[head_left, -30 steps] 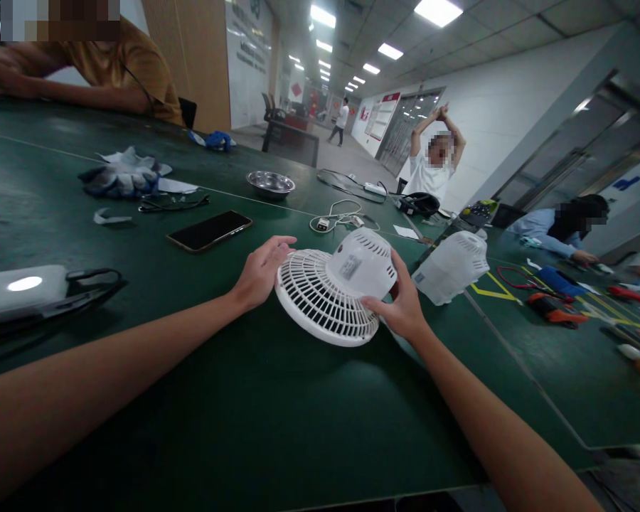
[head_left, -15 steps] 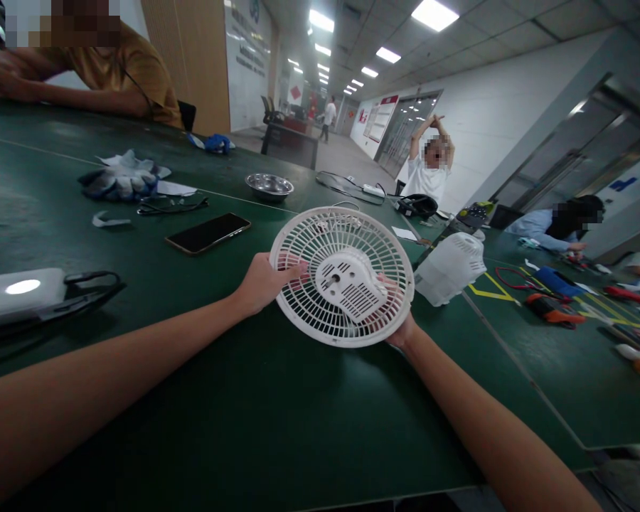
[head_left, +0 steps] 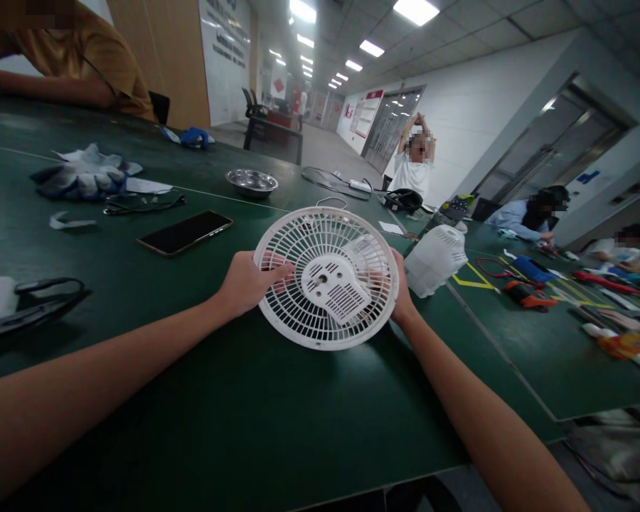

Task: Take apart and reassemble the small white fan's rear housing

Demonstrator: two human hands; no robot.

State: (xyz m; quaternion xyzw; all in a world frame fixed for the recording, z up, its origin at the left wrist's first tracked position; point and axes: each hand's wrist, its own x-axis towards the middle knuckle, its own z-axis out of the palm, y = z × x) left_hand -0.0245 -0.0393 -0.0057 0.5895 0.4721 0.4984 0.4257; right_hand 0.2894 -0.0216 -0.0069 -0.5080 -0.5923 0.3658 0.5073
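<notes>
A round white fan grille (head_left: 325, 334) with a white motor housing (head_left: 337, 288) at its centre is held above the green table (head_left: 235, 427). My left hand (head_left: 245, 281) grips its left rim, the thumb lying over the slats and the fingers behind them. At the right rim is my right hand (head_left: 397, 291), its fingers behind the grille and partly seen through the slats. Just behind my right hand stands a translucent white plastic part (head_left: 436, 260).
A phone (head_left: 185, 233), gloves (head_left: 82, 173), glasses (head_left: 145, 205) and a metal bowl (head_left: 251, 183) lie left and beyond. An orange meter (head_left: 530, 295) and tools lie to the right. People sit around the table.
The view has turned slightly right, so the surroundings sit further left. My right hand has shifted from behind the grille's lower right towards its right rim. My left hand keeps its hold.
</notes>
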